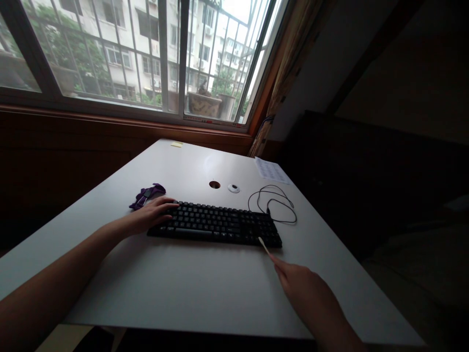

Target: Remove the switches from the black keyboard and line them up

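Observation:
A black keyboard (216, 222) lies flat on the white table. My left hand (152, 213) rests over its left end, fingers stretched out and apart on the keys. Between the closed fingers of my right hand (298, 278) is a thin stick with a pale tip, which looks like a cotton swab (264, 244). The tip is at the keyboard's front right part, by the keys left of the number pad; whether it touches them I cannot tell. Part of the right fingers is hidden behind the hand.
A purple cloth-like item (148, 195) lies beyond my left hand. The black cable (276, 200) loops behind the keyboard's right end. Farther back are a round hole (214, 185) in the white table (190, 288), a white round cap (233, 188), printed paper (271, 171) and a yellow note (177, 144).

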Demonstrator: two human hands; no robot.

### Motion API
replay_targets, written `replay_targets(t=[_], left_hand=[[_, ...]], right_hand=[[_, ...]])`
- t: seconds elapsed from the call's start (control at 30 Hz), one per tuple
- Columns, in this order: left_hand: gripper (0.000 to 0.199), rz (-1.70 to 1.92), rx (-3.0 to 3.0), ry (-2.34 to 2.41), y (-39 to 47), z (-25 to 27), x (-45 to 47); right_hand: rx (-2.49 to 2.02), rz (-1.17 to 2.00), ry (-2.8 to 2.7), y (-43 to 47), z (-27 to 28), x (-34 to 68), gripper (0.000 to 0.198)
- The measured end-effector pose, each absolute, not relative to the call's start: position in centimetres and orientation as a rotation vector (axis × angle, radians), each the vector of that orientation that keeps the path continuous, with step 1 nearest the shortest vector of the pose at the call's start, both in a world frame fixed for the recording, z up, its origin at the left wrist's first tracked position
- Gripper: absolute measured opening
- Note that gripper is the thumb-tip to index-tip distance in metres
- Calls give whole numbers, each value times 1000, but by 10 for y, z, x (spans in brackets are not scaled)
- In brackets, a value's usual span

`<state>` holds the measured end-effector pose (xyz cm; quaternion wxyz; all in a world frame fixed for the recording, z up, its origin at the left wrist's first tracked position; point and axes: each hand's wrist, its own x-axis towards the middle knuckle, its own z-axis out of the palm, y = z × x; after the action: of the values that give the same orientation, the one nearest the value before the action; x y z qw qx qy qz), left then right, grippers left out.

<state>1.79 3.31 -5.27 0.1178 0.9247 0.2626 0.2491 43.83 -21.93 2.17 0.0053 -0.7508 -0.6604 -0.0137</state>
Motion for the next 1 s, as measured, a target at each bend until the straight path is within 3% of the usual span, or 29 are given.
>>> replay_targets(t=[0.33,0.67,1.0], left_hand=[[41,731,2719,715,36,-56,16],[41,711,2678,752,38,-59,14],[40,661,2659,792,35,-56,14]], right_hand=[[-2252,149,-1875,-260,23,491,39],[-2012,319,-1862,-227,-8,513,38],[-2278,101,-1552,-242,-38,610,42]])
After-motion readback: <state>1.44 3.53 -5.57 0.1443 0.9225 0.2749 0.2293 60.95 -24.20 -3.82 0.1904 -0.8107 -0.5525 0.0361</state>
